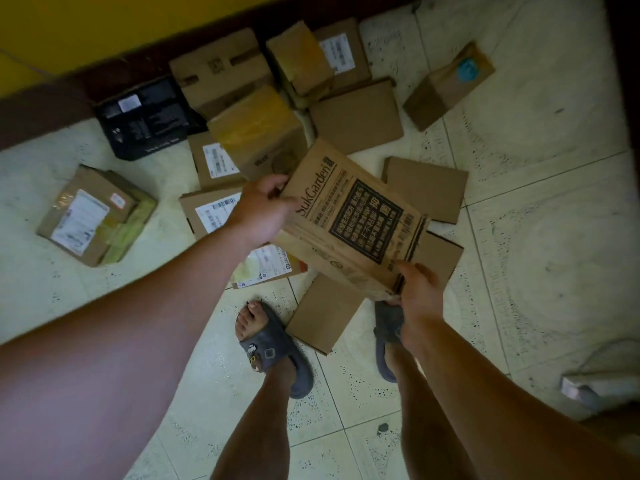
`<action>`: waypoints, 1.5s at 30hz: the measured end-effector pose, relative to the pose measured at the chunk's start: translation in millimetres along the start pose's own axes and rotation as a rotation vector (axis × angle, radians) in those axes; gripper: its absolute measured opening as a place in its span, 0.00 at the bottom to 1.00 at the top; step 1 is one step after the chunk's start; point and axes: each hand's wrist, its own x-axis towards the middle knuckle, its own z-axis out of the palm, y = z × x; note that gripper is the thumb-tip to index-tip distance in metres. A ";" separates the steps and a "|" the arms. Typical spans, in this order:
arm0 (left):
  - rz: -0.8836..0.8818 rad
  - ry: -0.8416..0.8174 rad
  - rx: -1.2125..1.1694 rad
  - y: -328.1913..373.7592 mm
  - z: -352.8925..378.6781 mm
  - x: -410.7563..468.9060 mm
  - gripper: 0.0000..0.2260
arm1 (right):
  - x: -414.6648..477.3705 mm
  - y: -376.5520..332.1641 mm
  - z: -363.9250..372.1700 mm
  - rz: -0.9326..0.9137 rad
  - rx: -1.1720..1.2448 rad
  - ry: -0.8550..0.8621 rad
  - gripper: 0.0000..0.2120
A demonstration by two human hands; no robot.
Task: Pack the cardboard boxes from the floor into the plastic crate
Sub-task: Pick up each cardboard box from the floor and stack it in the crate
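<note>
Printed cardboard box (353, 220) is held above the floor (536, 254). The left hand (263, 211) grips its ten-o'clock edge and the right hand (419, 289) its five-o'clock corner, fingers (275, 183) curled round cardboard. The opposite-corner grip probably steadies it for the black crate (145, 123) at ten o'clock.

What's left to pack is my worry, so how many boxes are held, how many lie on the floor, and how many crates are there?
Held cardboard box: 1
Cardboard boxes on the floor: 13 that can be told apart
Black plastic crate: 1
Total: 15
</note>
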 end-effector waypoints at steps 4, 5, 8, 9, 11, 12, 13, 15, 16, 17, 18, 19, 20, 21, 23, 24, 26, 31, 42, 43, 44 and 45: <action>0.020 0.072 -0.184 19.7 -37.6 -88.5 0.21 | -92.3 -44.4 -20.6 -0.135 0.031 0.031 0.10; 0.020 0.087 -0.229 22.8 -48.0 -110.7 0.22 | -116.1 -54.8 -23.9 -0.170 0.036 0.034 0.10; 0.031 0.101 -0.335 31.2 -78.2 -182.1 0.23 | -184.9 -81.9 -32.7 -0.267 0.026 0.037 0.12; 0.040 0.114 -0.369 31.5 -86.5 -206.7 0.23 | -206.7 -88.4 -36.4 -0.294 0.005 0.022 0.13; 0.050 0.164 -0.425 31.6 -101.8 -258.1 0.25 | -249.1 -98.7 -45.2 -0.358 -0.063 -0.041 0.13; 0.051 0.189 -0.461 30.8 -109.0 -285.7 0.24 | -269.9 -102.5 -49.8 -0.393 -0.100 -0.091 0.13; 0.064 0.218 -0.497 29.1 -115.5 -312.7 0.22 | -291.3 -106.4 -54.3 -0.429 -0.132 -0.146 0.14; 0.098 0.287 -0.556 24.3 -125.5 -366.4 0.18 | -333.1 -112.6 -62.8 -0.489 -0.188 -0.262 0.13; 0.111 0.334 -0.595 21.4 -128.7 -393.5 0.18 | -352.7 -114.2 -66.5 -0.521 -0.223 -0.321 0.13; 0.123 0.387 -0.634 16.9 -131.3 -419.3 0.18 | -372.5 -114.7 -69.6 -0.556 -0.257 -0.383 0.12; 0.128 0.437 -0.667 11.6 -133.0 -445.5 0.18 | -389.9 -113.0 -72.8 -0.592 -0.290 -0.448 0.13; 0.134 0.484 -0.702 5.3 -134.8 -470.4 0.18 | -407.8 -110.3 -74.5 -0.631 -0.326 -0.508 0.13; 0.140 0.525 -0.741 -2.9 -136.7 -494.5 0.17 | -425.8 -106.4 -75.3 -0.667 -0.363 -0.557 0.13; 0.149 0.562 -0.784 -12.2 -138.9 -518.1 0.17 | -445.5 -102.0 -74.9 -0.701 -0.397 -0.604 0.13; 0.164 0.630 -0.857 -32.5 -145.1 -562.7 0.16 | -481.9 -89.0 -68.2 -0.759 -0.443 -0.681 0.14; 0.180 0.661 -0.891 -44.4 -149.5 -583.7 0.15 | -499.7 -80.2 -62.9 -0.780 -0.470 -0.706 0.14; 0.233 0.733 -0.952 -70.2 -160.9 -622.6 0.15 | -535.2 -58.4 -47.7 -0.831 -0.535 -0.730 0.16; 0.253 0.928 -1.130 -163.8 -201.2 -711.1 0.15 | -623.3 28.0 11.2 -0.934 -0.663 -0.839 0.17; 0.153 1.118 -1.188 -361.2 -295.5 -846.3 0.13 | -768.1 224.3 136.0 -0.957 -0.809 -1.028 0.13; 0.149 1.119 -1.195 -372.9 -306.6 -850.3 0.13 | -777.3 233.7 149.8 -0.967 -0.817 -1.034 0.13; 0.145 1.117 -1.197 -385.4 -318.2 -852.0 0.13 | -785.7 242.3 164.9 -0.972 -0.826 -1.022 0.13; 0.141 1.117 -1.200 -397.8 -331.2 -852.6 0.13 | -793.2 250.3 181.6 -0.975 -0.827 -1.010 0.13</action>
